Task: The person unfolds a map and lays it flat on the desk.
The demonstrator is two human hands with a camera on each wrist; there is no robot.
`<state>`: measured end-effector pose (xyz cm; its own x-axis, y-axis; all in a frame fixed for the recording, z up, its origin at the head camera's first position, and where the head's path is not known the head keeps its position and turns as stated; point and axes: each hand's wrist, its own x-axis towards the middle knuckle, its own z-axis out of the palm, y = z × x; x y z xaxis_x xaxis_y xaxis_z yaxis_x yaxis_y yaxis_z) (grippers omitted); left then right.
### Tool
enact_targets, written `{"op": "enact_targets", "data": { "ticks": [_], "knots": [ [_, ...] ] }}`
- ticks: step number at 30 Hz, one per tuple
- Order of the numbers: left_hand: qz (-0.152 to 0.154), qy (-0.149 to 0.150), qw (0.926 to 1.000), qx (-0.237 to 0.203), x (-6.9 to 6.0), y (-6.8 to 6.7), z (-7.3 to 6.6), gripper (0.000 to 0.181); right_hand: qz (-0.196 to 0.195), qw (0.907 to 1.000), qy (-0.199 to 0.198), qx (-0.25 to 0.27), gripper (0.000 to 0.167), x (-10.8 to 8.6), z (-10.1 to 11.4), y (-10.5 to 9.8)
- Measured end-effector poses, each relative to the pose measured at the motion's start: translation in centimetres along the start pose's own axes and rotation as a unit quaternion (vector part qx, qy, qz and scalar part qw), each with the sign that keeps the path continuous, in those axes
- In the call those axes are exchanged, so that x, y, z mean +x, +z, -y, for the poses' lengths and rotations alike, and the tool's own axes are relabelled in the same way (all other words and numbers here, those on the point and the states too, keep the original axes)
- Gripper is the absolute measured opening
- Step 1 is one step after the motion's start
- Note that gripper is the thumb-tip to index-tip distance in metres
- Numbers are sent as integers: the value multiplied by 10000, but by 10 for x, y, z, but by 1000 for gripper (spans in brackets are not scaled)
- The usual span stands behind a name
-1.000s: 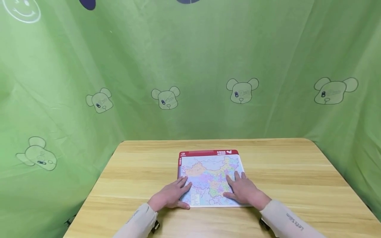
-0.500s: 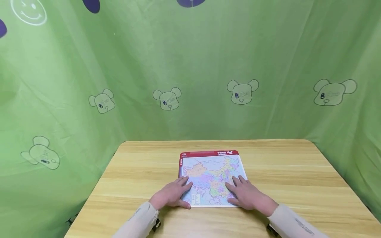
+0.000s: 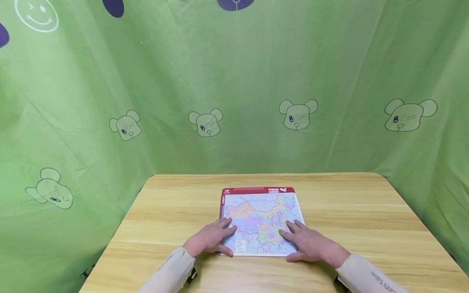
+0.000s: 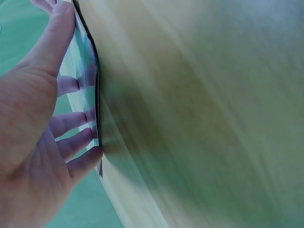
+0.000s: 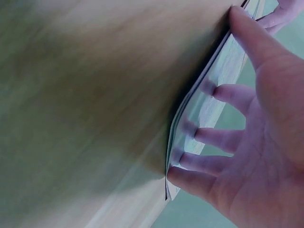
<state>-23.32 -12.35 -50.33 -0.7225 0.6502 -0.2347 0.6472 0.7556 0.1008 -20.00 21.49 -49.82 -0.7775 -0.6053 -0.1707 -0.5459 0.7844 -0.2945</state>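
A flat printed map with a red band along its top and left sides lies on the table in the head view. My left hand rests on its lower left part, fingers spread, thumb by the near edge. Over the lower right corner lies my right hand, its fingertips on the map and its thumb at the near edge. In the left wrist view the fingertips touch the glossy surface. Thin stacked layers show at the map's edge in the right wrist view. Both hands cover the near corners.
The wooden table extends on all sides of the map. Green cloth printed with bear heads hangs behind the table and along its left and right sides.
My right hand has slid right and nearer to me, from over the map to its near right corner. The left hand has stayed almost still. The head view has shifted slightly.
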Motion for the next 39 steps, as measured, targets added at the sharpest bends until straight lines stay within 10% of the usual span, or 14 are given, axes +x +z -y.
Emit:
{"op": "enact_targets", "data": {
  "ticks": [39],
  "knots": [
    [-158, 227, 9987, 426, 1, 3, 2, 88, -66, 9996, -177, 211, 80, 19, -20, -6]
  ]
}}
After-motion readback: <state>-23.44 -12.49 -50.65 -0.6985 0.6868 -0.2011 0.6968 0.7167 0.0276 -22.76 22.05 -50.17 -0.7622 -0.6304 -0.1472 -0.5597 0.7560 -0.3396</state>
